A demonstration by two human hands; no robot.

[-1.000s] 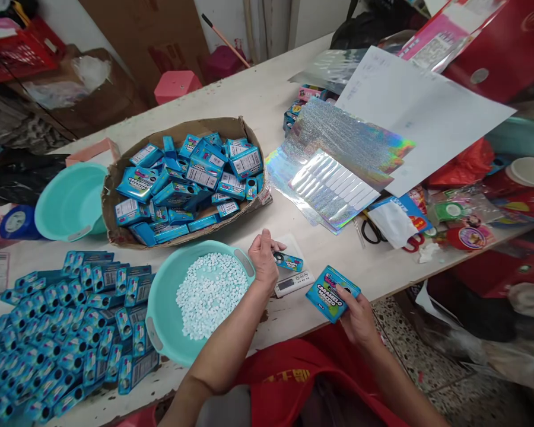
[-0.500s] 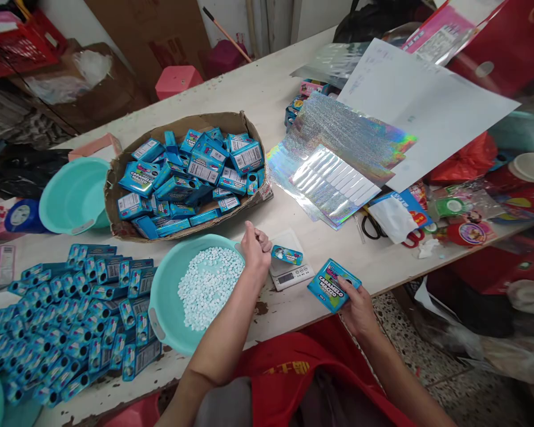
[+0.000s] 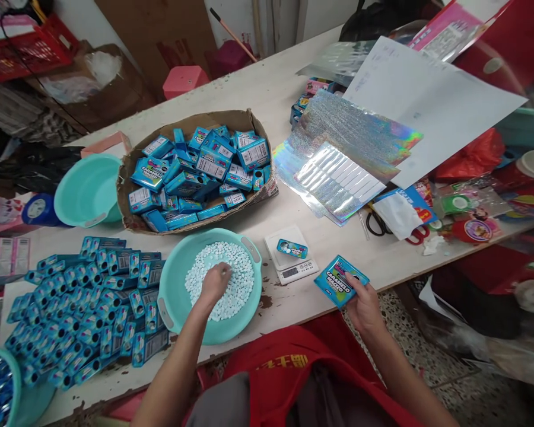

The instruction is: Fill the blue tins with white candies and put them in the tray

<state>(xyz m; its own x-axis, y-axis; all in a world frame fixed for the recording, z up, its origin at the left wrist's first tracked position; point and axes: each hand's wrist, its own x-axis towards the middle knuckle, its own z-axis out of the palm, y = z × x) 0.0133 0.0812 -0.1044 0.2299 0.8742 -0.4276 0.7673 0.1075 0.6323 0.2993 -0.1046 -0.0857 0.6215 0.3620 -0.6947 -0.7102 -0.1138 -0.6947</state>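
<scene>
at center, a person's left hand (image 3: 216,283) rests over white pellets (image 3: 231,302) in a teal basin (image 3: 173,279), fingers bunched, any grip hidden; right of center, the right hand (image 3: 364,305) pinches a blue box (image 3: 339,281) by its edge, apparently leaving its front mostly uncovered. a scale (image 3: 296,273) between them, bearing a blue carton (image 3: 292,248), seems placed for short reach.

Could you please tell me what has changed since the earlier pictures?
The left hand has moved leftward from beside the scale to the white pieces in the basin; its grip is unclear. The right hand still holds a blue box, and another box remains on the scale.
</scene>
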